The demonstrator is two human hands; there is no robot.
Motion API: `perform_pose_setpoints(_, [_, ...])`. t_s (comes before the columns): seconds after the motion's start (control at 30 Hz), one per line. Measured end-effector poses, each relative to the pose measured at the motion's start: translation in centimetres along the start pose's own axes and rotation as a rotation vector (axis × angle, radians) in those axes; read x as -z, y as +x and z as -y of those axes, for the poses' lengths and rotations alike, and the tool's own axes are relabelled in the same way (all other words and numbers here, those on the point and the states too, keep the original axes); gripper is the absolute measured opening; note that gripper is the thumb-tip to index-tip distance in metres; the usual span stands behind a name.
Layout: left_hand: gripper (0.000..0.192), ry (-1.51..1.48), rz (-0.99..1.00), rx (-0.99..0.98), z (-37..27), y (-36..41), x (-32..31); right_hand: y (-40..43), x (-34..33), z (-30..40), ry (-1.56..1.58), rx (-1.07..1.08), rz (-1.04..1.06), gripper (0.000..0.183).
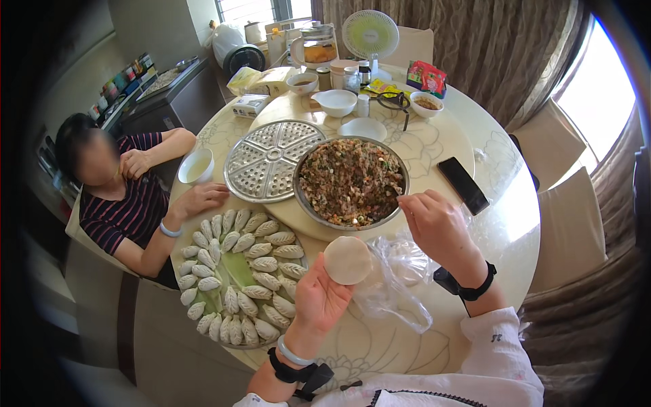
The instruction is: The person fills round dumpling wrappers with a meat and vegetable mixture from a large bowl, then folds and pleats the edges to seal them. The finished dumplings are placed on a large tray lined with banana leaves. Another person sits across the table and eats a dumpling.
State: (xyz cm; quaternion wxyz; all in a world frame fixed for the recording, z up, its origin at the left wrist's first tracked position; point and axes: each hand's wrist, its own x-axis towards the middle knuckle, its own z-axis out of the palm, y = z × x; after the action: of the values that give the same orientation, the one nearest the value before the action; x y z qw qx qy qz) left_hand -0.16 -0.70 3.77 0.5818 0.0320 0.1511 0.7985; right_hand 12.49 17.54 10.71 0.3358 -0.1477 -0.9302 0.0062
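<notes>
My left hand [324,297] is palm up, with a round dough wrapper [348,260] resting on its fingers. At the right rim of a metal bowl of chopped filling [351,182], my right hand [437,224] pinches a thin utensil handle whose far end is hidden in the filling. To the left, a round tray lined with green leaves [236,269] holds many pleated dumplings [264,264] in rings. A clear plastic bag [402,264] with pale contents lies between my hands on the table, beyond my left wrist.
A perforated metal steamer plate [272,160] lies beside the bowl. Another person [137,193] sits at the left, one hand near the tray, by a white bowl of liquid [196,167]. A smartphone [463,185] lies at the right. Behind stand a glass kettle [318,46] and a fan [371,34].
</notes>
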Motion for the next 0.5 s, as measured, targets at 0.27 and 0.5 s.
perform_pose_setpoints(0.27, [0.05, -0.035, -0.016, 0.027, -0.3, 0.2, -0.4, -0.6, 0.7, 1.9, 0.192, 0.085, 0.088, 0.007])
perform_pose_setpoints(0.5, [0.046, 0.027, -0.077, 0.02, -0.7, 1.4, -0.4, -0.7, 0.9, 2.0, 0.251, 0.05, 0.127, 0.006])
